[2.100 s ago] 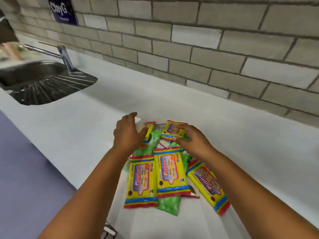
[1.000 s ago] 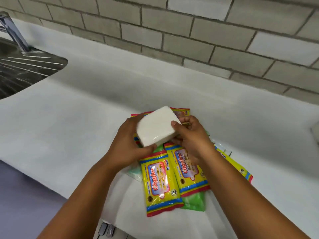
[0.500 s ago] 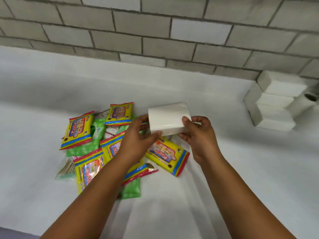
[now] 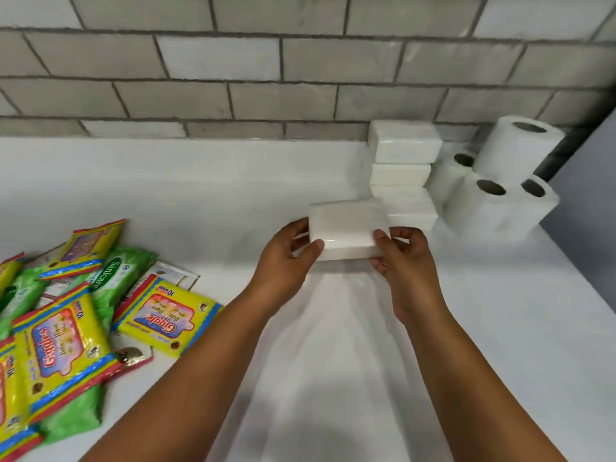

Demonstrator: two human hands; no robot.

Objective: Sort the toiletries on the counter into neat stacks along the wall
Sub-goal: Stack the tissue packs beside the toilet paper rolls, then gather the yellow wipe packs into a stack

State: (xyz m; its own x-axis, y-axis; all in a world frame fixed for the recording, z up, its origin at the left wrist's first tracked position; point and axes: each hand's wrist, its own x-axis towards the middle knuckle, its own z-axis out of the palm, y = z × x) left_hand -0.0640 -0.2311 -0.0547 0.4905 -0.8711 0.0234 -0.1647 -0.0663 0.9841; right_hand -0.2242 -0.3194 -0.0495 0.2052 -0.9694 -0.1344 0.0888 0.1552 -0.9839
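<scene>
A white tissue pack (image 4: 346, 228) is held between both hands above the white counter (image 4: 200, 195). My left hand (image 4: 286, 258) grips its left end and my right hand (image 4: 403, 258) grips its right end, thumbs on top. Just behind and to the right stands a stack of white tissue packs (image 4: 403, 171) against the brick wall. At the left lies a loose heap of yellow Giggles wipes packs (image 4: 63, 345) and green Sanicare packs (image 4: 113, 278).
Several toilet paper rolls (image 4: 500, 181) stand right of the tissue stack, in the corner by a grey panel (image 4: 586, 181). The brick wall (image 4: 266, 78) runs along the counter's back edge.
Both hands lifted the white tissue pack out of the heap and carried it rightwards. It now sits close in front of the tissue stack; the view turned right with it.
</scene>
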